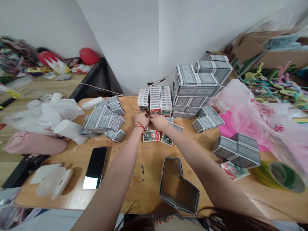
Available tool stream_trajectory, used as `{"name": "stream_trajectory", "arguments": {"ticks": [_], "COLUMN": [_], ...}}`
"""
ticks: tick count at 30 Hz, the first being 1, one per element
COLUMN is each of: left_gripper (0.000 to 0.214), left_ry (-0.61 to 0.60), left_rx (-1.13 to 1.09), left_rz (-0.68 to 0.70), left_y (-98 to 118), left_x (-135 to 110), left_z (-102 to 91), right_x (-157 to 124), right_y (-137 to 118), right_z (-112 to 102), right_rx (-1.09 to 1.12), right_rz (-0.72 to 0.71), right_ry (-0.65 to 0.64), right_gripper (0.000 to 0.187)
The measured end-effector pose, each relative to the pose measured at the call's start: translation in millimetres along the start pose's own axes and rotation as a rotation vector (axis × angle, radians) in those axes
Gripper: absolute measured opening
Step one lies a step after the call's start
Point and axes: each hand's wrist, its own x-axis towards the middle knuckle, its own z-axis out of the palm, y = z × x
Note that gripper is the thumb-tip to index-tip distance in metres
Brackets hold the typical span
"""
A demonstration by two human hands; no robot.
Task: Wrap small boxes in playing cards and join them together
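Note:
My left hand (141,119), with a red string on its wrist, and my right hand (158,120) meet at the foot of three upright rows of small card packs (155,99) at the table's far middle. Fingers of both are curled onto the packs' lower ends; what exactly they grip is hidden. Two loose card packs (151,135) lie flat just behind my wrists. An open empty grey carton (176,184) sits near the front edge between my forearms.
Grey patterned cartons are stacked at the back right (197,86), heaped at the left (106,120) and lying at the right (237,150). A black phone (95,166), white plastic wrap (45,112), a pink bag (260,118) and tape roll (285,176) surround them.

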Motion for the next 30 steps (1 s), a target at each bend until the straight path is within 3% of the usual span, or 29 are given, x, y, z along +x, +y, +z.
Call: {"name": "stream_trajectory", "arguments": {"ticks": [10, 14, 18, 22, 25, 27, 30], "left_gripper": [0.031, 0.026, 0.021, 0.022, 0.025, 0.028, 0.032], "left_ry": [-0.129, 0.019, 0.324, 0.594, 0.645, 0.633, 0.585], "left_rx": [0.108, 0.083, -0.026, -0.173, -0.282, -0.356, -0.504], "left_rz": [-0.042, -0.081, -0.058, -0.121, -0.256, -0.368, -0.525], "left_y": [1, 1, 6, 12, 11, 8, 8], "left_x": [9, 13, 12, -7, -31, -48, -69], "left_z": [-19.8, -39.3, -73.9, -111.6, -123.4, -120.0, -104.6], "right_x": [0, 1, 3, 2, -6, -19, -45], "right_y": [-4, -10, -16, -16, -16, -21, -40], "right_z": [-8, -11, -12, -12, -16, -24, -40], "right_rx": [-0.049, -0.049, -0.027, 0.047, 0.197, 0.356, 0.668], "right_rz": [-0.036, -0.022, 0.013, 0.117, 0.229, 0.303, 0.194], "right_ry": [-0.024, -0.019, -0.044, -0.042, 0.022, 0.147, 0.228], "right_gripper": [0.031, 0.031, 0.032, 0.029, 0.026, 0.03, 0.032]}}
